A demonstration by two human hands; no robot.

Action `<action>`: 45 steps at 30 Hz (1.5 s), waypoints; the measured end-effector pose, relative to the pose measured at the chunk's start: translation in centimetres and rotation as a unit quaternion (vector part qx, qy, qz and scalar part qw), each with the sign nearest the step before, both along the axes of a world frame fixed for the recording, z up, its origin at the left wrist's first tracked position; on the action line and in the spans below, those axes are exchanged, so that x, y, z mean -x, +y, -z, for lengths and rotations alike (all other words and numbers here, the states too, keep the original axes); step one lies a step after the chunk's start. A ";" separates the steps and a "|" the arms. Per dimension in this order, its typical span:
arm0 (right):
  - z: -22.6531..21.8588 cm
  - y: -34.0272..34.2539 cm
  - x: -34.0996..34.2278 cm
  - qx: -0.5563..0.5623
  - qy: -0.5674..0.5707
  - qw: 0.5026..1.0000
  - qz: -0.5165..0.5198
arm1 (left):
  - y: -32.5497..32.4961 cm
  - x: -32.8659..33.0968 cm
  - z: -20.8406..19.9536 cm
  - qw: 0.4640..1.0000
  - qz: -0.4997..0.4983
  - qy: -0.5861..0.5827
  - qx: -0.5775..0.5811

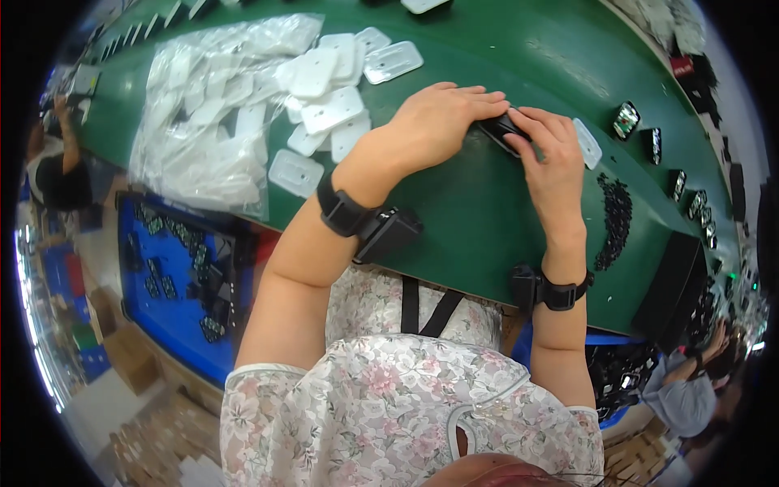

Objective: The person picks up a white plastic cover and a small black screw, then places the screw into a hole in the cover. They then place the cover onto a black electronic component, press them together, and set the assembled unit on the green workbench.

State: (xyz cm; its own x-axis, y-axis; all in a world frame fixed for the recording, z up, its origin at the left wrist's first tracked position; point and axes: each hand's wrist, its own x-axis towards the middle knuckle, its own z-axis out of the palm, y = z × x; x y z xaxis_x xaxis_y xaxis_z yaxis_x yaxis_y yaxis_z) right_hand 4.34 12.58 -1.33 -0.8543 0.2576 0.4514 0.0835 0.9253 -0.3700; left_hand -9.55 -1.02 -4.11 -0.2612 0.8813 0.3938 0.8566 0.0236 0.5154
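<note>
I'm watching the right hand (556, 158) pinching a probably light, stiff black case (497, 133), best held by its edges, the left hand's (436, 122) grip escaping me.

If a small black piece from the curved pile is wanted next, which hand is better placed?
Probably the right hand: it is nearer the pile of small black pieces, while the left hand is farther across. Both hands are on the black case.
</note>
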 end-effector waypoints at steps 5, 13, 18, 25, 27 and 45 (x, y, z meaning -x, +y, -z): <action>-0.4 -1.2 0.3 -0.020 -0.023 0.999 -0.016 | -0.2 -1.1 0.2 0.994 -0.069 0.083 -0.006; -0.9 1.0 0.0 0.077 -0.052 0.994 -0.064 | 1.2 -3.6 0.8 0.983 -0.141 0.113 -0.026; 1.2 4.5 2.2 0.232 -0.069 0.970 -0.011 | 5.2 -1.7 2.9 0.974 -0.175 0.131 -0.064; 0.5 2.8 -0.8 0.239 -0.023 0.971 -0.021 | 4.0 -2.7 0.7 0.975 -0.059 -0.174 -0.128; 0.1 3.3 -1.9 0.265 -0.016 0.964 -0.009 | 4.4 -3.5 -0.5 0.970 -0.029 -0.220 -0.102; -0.9 5.7 -3.4 -0.003 0.002 0.974 0.228 | 12.9 11.0 0.8 0.868 -0.242 -0.421 0.103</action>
State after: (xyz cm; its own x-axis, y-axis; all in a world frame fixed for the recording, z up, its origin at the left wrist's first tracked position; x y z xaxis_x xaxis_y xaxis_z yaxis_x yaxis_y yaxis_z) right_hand 7.70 18.24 -0.42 -0.6495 0.6069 0.4581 0.4846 0.7946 -0.3657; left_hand -20.51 11.83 -4.93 -0.7393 0.6173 -0.2691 0.0422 0.4414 0.8963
